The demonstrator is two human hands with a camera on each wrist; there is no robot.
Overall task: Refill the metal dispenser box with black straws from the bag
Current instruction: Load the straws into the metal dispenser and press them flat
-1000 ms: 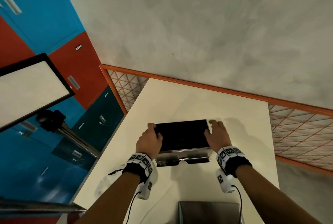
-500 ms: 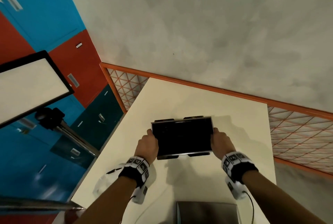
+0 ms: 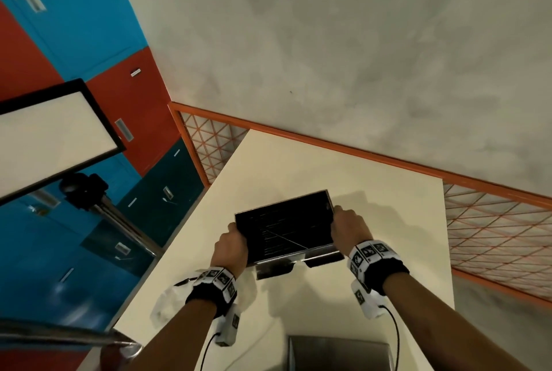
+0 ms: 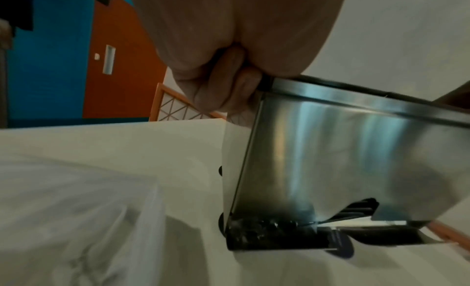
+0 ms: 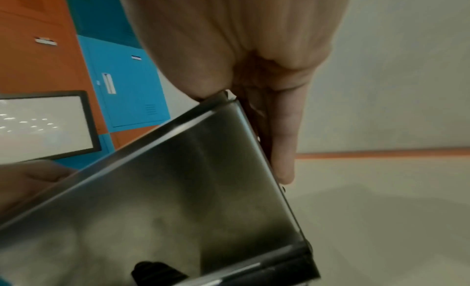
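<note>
The metal dispenser box (image 3: 285, 228) is held over the cream table (image 3: 298, 161), skewed with its right end farther away. Its open top shows black straws (image 3: 268, 221) lying inside. My left hand (image 3: 231, 246) grips the box's left end and my right hand (image 3: 349, 227) grips the right end. The left wrist view shows my fingers (image 4: 229, 89) curled at the top corner of the steel box (image 4: 343, 159), with straws (image 4: 356, 210) in the front slot. In the right wrist view my fingers (image 5: 279, 139) lie along the box's (image 5: 178, 189) side. A crumpled clear bag (image 3: 167, 302) lies under my left wrist.
A flat metal piece (image 3: 337, 352) lies at the table's near edge. An orange-framed mesh rail (image 3: 493, 221) runs behind and right of the table. A light panel on a stand (image 3: 53, 137) and blue and red lockers (image 3: 89, 27) stand to the left.
The box stood level a second ago, then was tipped so its open top faced me. Now it is turned with the right end farther away, and its front tray shows again.
</note>
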